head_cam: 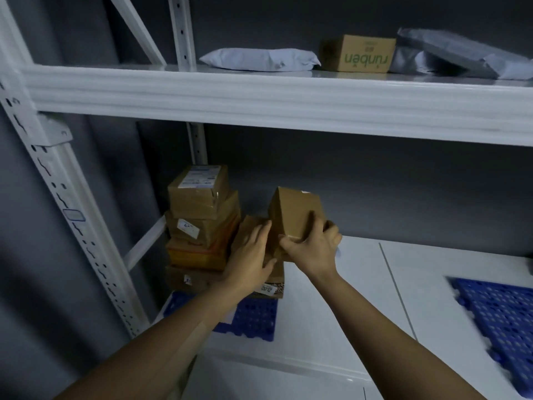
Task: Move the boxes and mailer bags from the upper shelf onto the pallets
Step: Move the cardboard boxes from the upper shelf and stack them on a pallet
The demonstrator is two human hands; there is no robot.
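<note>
- Small plain brown cardboard box: tilted, just above a shorter brown carton beside the stack of taped cartons on the left blue plastic grid pallet.
- Right hand: fingers and thumb curled round the box's lower near corner.
- Left hand: flat, fingers straight, resting on the shorter carton.
- Handling (judged): light, stiff, smooth-faced; grip across opposite edges.

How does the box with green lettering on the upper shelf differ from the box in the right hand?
The lettered box sits flat on the upper shelf, untouched; the plain box is tilted, gripped by the right hand. The lettered box shows green print, upside down; the plain box shows only a small pale label. Both are brown cardboard.
</note>
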